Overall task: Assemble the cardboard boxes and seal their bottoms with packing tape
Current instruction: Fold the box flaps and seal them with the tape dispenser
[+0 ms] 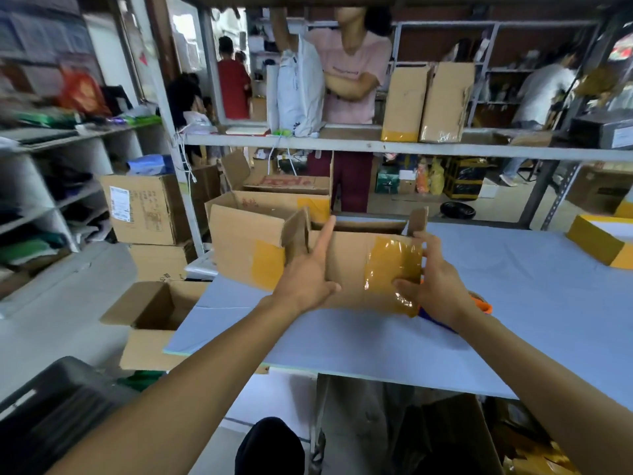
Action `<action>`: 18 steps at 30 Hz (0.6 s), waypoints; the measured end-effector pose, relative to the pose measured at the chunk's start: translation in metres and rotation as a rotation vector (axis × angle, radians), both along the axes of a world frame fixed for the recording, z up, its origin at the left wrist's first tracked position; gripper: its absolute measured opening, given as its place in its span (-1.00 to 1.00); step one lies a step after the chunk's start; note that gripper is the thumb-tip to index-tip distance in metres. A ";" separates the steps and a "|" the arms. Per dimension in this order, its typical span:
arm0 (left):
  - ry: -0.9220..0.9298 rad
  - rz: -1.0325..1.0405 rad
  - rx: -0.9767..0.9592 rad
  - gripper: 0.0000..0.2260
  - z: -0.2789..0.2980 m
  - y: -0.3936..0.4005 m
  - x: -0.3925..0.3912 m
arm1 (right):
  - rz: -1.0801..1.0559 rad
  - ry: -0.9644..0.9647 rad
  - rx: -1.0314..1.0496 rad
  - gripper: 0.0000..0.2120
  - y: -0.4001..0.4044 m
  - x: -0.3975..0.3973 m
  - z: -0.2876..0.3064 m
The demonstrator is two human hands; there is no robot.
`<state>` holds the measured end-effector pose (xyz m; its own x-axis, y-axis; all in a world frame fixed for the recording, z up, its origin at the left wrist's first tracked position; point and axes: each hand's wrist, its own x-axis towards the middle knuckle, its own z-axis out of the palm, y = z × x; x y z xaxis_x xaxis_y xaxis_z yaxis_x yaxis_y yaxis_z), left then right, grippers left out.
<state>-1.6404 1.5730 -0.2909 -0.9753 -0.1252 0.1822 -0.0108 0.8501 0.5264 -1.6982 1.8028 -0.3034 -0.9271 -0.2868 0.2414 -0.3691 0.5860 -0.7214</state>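
Pressing down fresh tape on the cardboard box (346,265), at table centre. Left hand (306,279) flat against the box face, fingers straight, index pointing toward 12 o'clock. Right hand (433,289) curled round the box's 3 o'clock end over the yellow tape strip (392,272). Tape dispenser (479,305) partly hidden at 4 o'clock. Next, probably: smooth the wrinkled tape, then set aside.

Brown cardboard box (346,265), yellow-amber tape strip (392,269), pale blue table (513,303), orange tape dispenser (484,306)
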 end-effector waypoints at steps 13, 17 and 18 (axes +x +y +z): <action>0.017 -0.041 -0.064 -0.03 0.038 0.023 -0.086 | -0.120 0.158 0.074 -0.16 0.018 -0.064 0.040; 0.042 -0.052 -0.066 -0.05 0.043 0.032 -0.122 | -0.152 0.182 0.091 -0.16 0.022 -0.097 0.051; 0.044 -0.049 -0.068 -0.05 0.042 0.035 -0.132 | -0.160 0.184 0.098 -0.17 0.023 -0.106 0.052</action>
